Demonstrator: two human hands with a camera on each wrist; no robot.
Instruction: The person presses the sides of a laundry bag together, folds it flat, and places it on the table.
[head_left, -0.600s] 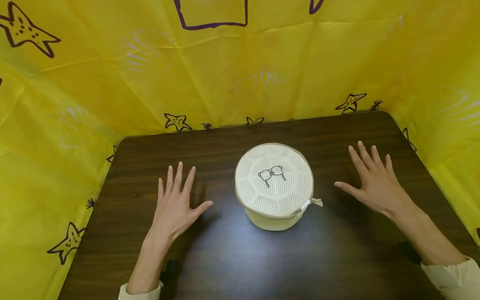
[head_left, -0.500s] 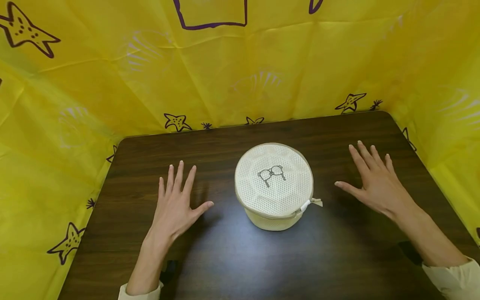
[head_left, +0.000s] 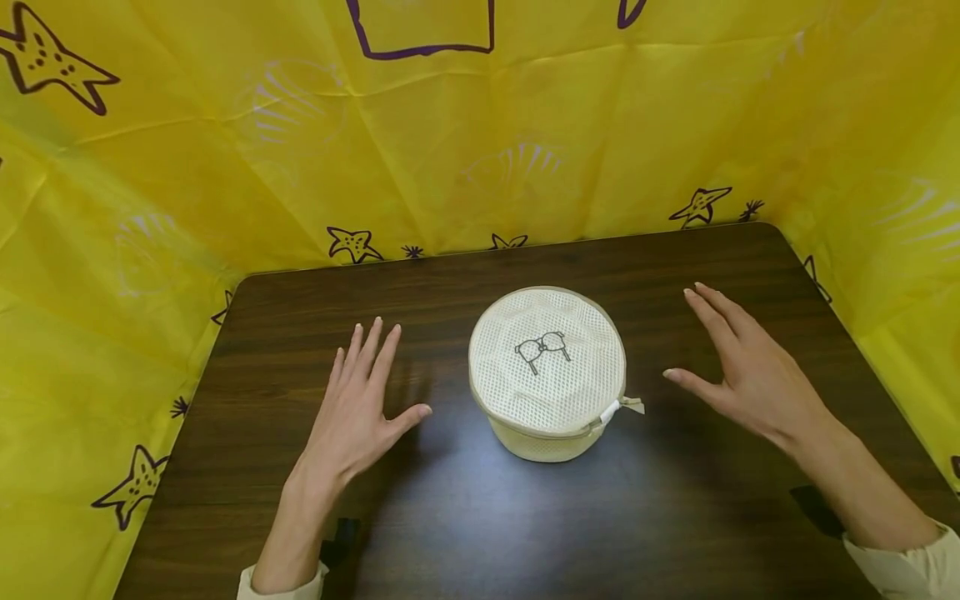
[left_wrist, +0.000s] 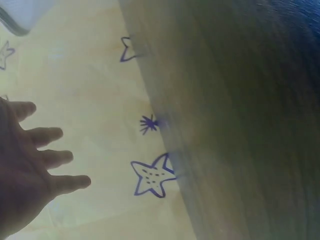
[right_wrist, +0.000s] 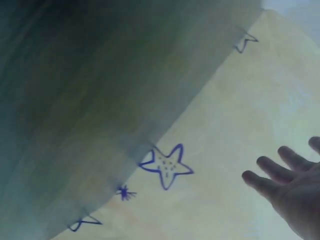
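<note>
A round, cream mesh laundry bag stands upright on the dark wooden table, its lid printed with a pair of glasses. A zipper pull sits at its front right rim. My left hand hovers to the left of the bag, fingers straight and thumb pointing toward it. On the other side, my right hand is held apart from the bag with fingers extended and thumb spread. Neither hand touches anything. Both wrist views show the empty hands with fingers spread, the left hand and the right hand.
Yellow cloth printed with starfish and shells hangs behind the table and along both sides. The table's far edge runs close to the cloth. Dark shadows lie under both wrists.
The left hand has turned slightly and shifted a little right toward the bag. The right hand has rotated, its fingers now closer together and tilted on edge. The bag has stayed put.
</note>
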